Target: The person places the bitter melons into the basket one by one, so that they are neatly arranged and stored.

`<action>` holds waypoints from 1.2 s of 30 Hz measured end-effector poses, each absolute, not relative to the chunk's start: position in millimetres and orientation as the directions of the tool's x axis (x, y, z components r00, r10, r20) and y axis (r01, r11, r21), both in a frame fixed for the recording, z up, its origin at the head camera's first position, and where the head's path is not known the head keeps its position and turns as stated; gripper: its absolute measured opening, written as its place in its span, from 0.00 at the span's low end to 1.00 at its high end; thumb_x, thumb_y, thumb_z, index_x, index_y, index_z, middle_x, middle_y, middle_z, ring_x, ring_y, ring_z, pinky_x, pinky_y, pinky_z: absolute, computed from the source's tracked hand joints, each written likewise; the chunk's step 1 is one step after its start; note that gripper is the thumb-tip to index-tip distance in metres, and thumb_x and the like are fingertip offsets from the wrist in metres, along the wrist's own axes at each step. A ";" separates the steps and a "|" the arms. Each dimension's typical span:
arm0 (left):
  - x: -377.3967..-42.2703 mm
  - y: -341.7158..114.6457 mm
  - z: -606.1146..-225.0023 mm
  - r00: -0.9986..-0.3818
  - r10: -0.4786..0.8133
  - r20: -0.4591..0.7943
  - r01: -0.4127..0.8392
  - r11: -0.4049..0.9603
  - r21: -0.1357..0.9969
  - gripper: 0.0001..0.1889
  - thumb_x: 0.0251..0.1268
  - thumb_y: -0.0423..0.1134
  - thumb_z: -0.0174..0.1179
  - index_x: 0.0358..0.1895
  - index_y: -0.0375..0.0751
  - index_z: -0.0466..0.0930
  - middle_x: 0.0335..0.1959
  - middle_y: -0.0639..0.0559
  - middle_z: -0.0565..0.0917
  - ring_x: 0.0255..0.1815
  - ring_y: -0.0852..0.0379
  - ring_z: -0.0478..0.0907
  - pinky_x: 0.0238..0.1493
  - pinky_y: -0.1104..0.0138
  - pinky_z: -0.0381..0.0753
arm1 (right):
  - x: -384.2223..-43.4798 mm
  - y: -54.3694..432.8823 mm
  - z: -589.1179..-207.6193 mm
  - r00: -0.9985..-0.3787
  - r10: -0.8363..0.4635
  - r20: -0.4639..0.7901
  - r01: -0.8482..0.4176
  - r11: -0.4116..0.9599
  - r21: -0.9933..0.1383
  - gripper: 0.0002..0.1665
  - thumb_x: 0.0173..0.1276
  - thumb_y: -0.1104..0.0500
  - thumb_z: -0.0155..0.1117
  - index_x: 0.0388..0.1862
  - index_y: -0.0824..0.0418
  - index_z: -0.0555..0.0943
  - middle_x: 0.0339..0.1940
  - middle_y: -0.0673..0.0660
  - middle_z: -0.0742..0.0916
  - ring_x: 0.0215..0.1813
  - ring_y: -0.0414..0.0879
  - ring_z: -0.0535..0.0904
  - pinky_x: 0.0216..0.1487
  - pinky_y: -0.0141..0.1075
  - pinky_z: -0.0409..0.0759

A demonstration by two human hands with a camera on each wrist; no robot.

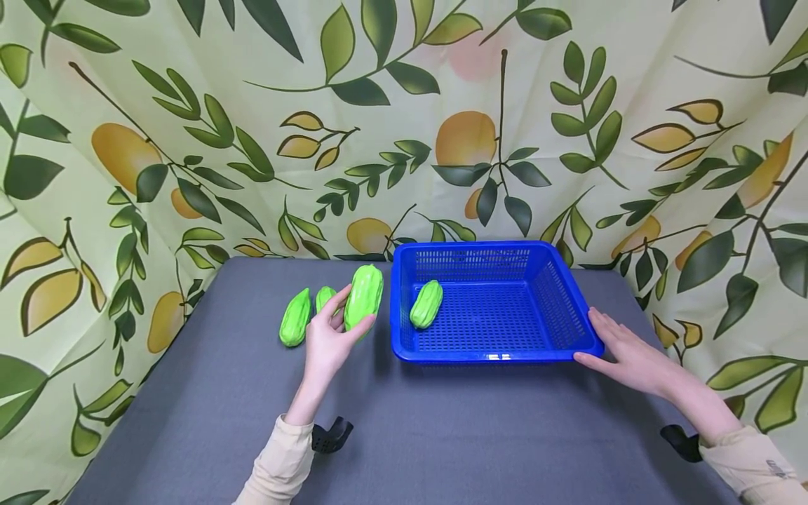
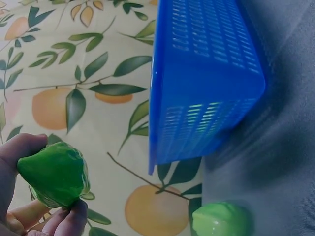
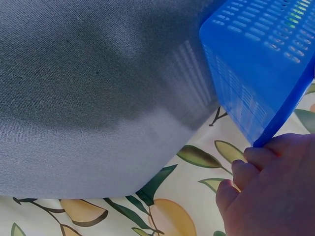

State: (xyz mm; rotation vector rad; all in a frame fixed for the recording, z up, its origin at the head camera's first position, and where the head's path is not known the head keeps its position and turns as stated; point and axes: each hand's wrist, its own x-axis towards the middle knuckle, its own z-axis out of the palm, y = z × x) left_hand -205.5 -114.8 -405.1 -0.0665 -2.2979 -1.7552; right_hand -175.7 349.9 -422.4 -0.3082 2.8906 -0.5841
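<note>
My left hand (image 1: 330, 340) holds a bright green ridged gourd (image 1: 364, 298) above the table, left of the blue basket (image 1: 499, 356). In the left wrist view the thumb and fingers pinch this gourd (image 2: 55, 174) from two sides. A similar gourd (image 1: 426, 304) lies inside the basket near its left wall. Two more, a pointed gourd (image 1: 295, 318) and a partly hidden gourd (image 1: 325, 297), lie on the table behind the left hand. At the basket's front right corner, my right hand (image 1: 631, 361) touches the rim with fingers extended and thumb spread.
The basket has perforated walls and stands toward the back of the grey table (image 1: 480, 435). A leaf-and-fruit patterned cloth (image 1: 404, 126) hangs behind the table and along its sides. Black wrist mounts (image 1: 332, 435) show on both forearms.
</note>
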 end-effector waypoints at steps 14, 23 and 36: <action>-215.1 -98.3 -391.3 -0.964 -0.064 0.257 0.236 0.236 0.943 0.35 0.49 0.32 0.72 0.64 0.36 0.70 0.62 0.37 0.76 0.59 0.45 0.77 0.58 0.55 0.77 | -176.2 349.1 -421.5 -0.962 -0.252 -0.103 -0.192 0.897 -0.399 0.58 0.66 0.37 0.56 0.75 0.72 0.42 0.74 0.76 0.51 0.74 0.73 0.45 0.71 0.65 0.43; -223.6 -86.9 -384.6 -0.963 -0.021 0.268 0.259 0.204 0.944 0.33 0.50 0.32 0.71 0.63 0.35 0.71 0.60 0.36 0.76 0.58 0.44 0.78 0.57 0.56 0.78 | -172.8 347.4 -421.6 -0.963 -0.248 -0.102 -0.188 0.896 -0.403 0.58 0.66 0.37 0.56 0.74 0.73 0.42 0.74 0.77 0.51 0.73 0.74 0.46 0.71 0.66 0.44; -241.9 -68.8 -369.5 -0.953 0.021 0.303 0.301 0.194 0.934 0.33 0.49 0.31 0.71 0.62 0.36 0.72 0.59 0.38 0.78 0.57 0.46 0.79 0.56 0.59 0.79 | -172.3 345.3 -420.2 -0.966 -0.229 -0.118 -0.164 0.900 -0.403 0.58 0.65 0.36 0.56 0.74 0.73 0.43 0.73 0.77 0.52 0.72 0.74 0.47 0.70 0.67 0.45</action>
